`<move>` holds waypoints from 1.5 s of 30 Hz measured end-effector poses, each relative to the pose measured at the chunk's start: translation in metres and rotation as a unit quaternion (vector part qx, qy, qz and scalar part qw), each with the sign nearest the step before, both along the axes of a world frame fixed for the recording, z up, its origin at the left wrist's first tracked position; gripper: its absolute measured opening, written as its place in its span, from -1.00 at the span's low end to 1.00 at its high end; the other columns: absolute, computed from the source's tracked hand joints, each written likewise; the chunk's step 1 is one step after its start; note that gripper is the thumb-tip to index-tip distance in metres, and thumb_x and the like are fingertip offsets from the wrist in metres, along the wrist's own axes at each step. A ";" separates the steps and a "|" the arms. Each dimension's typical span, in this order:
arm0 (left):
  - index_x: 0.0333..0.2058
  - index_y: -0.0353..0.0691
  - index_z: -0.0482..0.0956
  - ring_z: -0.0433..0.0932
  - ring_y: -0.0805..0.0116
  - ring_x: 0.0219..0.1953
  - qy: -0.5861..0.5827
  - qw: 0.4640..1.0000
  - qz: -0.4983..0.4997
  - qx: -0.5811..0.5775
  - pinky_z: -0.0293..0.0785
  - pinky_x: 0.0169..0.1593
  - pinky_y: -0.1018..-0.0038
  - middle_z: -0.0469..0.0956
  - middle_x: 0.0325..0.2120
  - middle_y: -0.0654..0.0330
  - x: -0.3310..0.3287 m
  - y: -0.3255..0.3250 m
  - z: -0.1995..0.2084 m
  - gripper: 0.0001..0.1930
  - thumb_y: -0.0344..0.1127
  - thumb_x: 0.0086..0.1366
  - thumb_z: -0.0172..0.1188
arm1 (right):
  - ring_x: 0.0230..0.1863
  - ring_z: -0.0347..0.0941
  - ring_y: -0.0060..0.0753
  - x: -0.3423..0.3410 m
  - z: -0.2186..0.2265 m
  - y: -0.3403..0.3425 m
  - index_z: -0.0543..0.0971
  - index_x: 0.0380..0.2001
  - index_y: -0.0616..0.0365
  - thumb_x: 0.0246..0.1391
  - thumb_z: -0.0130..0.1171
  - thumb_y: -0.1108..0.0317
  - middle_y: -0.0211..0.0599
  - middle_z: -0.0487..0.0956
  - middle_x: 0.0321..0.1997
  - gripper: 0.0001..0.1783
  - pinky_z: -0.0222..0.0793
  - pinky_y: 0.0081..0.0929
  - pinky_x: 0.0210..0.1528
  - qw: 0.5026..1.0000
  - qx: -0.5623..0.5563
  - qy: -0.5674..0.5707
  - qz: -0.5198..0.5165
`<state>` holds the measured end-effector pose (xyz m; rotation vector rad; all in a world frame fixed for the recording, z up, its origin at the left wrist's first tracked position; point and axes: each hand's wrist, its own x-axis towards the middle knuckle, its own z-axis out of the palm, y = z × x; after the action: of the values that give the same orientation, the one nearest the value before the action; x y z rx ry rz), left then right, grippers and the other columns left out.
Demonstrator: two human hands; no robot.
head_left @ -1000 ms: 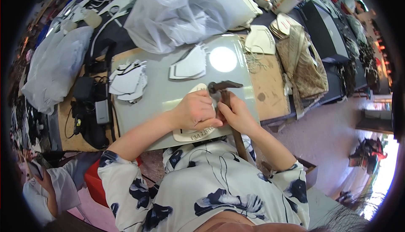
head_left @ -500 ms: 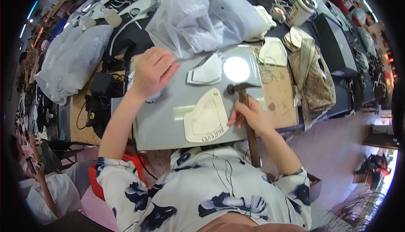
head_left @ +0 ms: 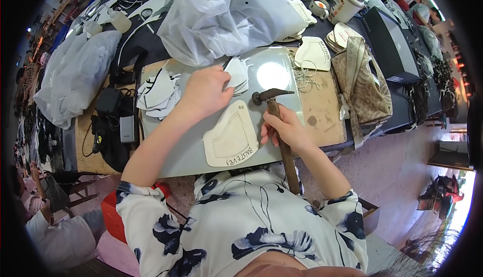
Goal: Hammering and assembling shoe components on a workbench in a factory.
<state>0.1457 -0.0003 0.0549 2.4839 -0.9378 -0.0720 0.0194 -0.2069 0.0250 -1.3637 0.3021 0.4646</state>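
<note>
In my right hand [head_left: 286,128] is a hammer [head_left: 286,156], gripped by its wooden handle with the dark metal head up. My left hand [head_left: 207,90] lies over the left edge of a small stack of white cut pieces [head_left: 236,75]. Its fingers are curled in, and whether a piece is pinched between them is hidden. Below it, a cream card pattern [head_left: 231,136] with a curved outline and handwriting along its lower edge rests on the grey glossy board [head_left: 176,164]. A second pile of white pieces with dark edging [head_left: 158,93] sits left of my left forearm.
A large translucent plastic bag [head_left: 221,20] bulges behind the board, with another bag [head_left: 83,75] at the left. To the right are cream patterns [head_left: 313,54], tangled string [head_left: 307,78], a brown patterned bag [head_left: 365,86] and a dark box [head_left: 390,45]. A cup [head_left: 348,5] stands behind.
My left hand has moved right and down to the stack of white pieces, uncovering the left pile. The hammer stays in my right hand. The whole view has shifted slightly.
</note>
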 end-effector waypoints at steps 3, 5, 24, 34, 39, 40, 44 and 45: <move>-0.45 -0.24 0.64 0.57 0.02 -0.36 -0.071 0.989 0.051 0.118 0.48 -0.27 0.20 0.52 -0.44 0.08 -0.011 -0.015 -0.004 -0.75 -0.14 0.10 0.30 | -0.57 0.56 -0.51 0.001 0.000 0.002 0.36 -0.23 0.18 0.32 0.00 0.29 -0.31 0.56 -0.51 -0.83 0.24 -0.68 -0.71 1.000 -0.010 -0.008 0.009; -0.46 -0.23 0.64 0.58 0.04 -0.39 -0.105 0.987 0.074 0.093 0.48 -0.31 0.16 0.54 -0.47 0.10 -0.014 -0.019 -0.015 -0.75 -0.14 0.14 0.27 | -0.57 0.56 -0.51 0.001 -0.001 0.002 0.35 -0.23 0.18 0.32 -0.01 0.30 -0.30 0.56 -0.50 -0.84 0.23 -0.69 -0.72 0.999 -0.022 -0.019 0.030; -0.18 -0.38 0.50 0.59 0.43 -0.34 0.151 0.921 0.123 -0.336 0.51 -0.25 0.50 0.62 -0.37 0.13 -0.096 0.008 -0.001 -0.68 -0.38 0.14 0.36 | -0.75 0.26 -0.69 0.011 0.024 0.025 0.38 -0.28 0.16 0.15 0.23 0.41 -0.46 0.44 -0.53 -0.79 0.15 -0.69 -0.75 0.991 -0.023 -0.128 -0.030; -0.23 -0.34 0.45 0.43 0.68 -0.54 0.438 0.832 0.144 -0.310 0.30 -0.48 0.66 0.55 -0.57 0.31 -0.110 0.043 -0.022 -0.74 -0.44 0.17 0.34 | -0.41 0.63 -0.50 -0.006 0.017 0.009 0.33 -0.24 0.19 0.32 0.01 0.33 -0.24 0.60 -0.40 -0.84 0.21 -0.71 -0.73 0.997 -0.042 -0.028 0.052; -0.20 -0.30 0.45 0.44 0.67 -0.50 0.382 0.893 0.145 -0.187 0.35 -0.37 0.64 0.58 -0.52 0.32 -0.107 0.036 -0.016 -0.70 -0.49 0.11 0.34 | -0.35 0.66 -0.48 -0.012 0.006 0.008 0.30 -0.22 0.18 0.33 0.00 0.31 -0.21 0.62 -0.36 -0.83 0.22 -0.71 -0.72 0.995 -0.075 -0.028 0.067; -0.20 -0.30 0.45 0.44 0.67 -0.50 0.382 0.893 0.144 -0.187 0.35 -0.37 0.64 0.58 -0.52 0.32 -0.106 0.035 -0.016 -0.70 -0.49 0.11 0.34 | -0.35 0.66 -0.49 -0.011 0.007 0.008 0.30 -0.22 0.18 0.33 -0.01 0.31 -0.22 0.62 -0.36 -0.83 0.22 -0.72 -0.72 0.994 -0.078 -0.026 0.075; -0.22 -0.29 0.46 0.40 0.63 -0.53 0.297 0.936 0.123 -0.141 0.34 -0.40 0.60 0.56 -0.56 0.30 -0.102 0.032 -0.012 -0.69 -0.48 0.07 0.36 | -0.36 0.66 -0.52 -0.012 0.008 0.009 0.31 -0.23 0.18 0.33 -0.03 0.31 -0.24 0.62 -0.37 -0.83 0.23 -0.72 -0.71 0.992 -0.086 -0.030 0.084; -0.22 -0.29 0.47 0.40 0.62 -0.54 0.295 0.940 0.119 -0.126 0.34 -0.40 0.58 0.55 -0.57 0.29 -0.101 0.031 -0.011 -0.69 -0.48 0.07 0.36 | -0.36 0.66 -0.52 -0.012 0.007 0.009 0.31 -0.23 0.18 0.33 -0.03 0.31 -0.24 0.62 -0.37 -0.83 0.23 -0.72 -0.71 0.992 -0.086 -0.028 0.083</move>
<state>0.0451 0.0305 0.0441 2.1219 -0.3632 -0.5462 0.0077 -0.1978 0.0321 -1.5751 0.1869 0.5462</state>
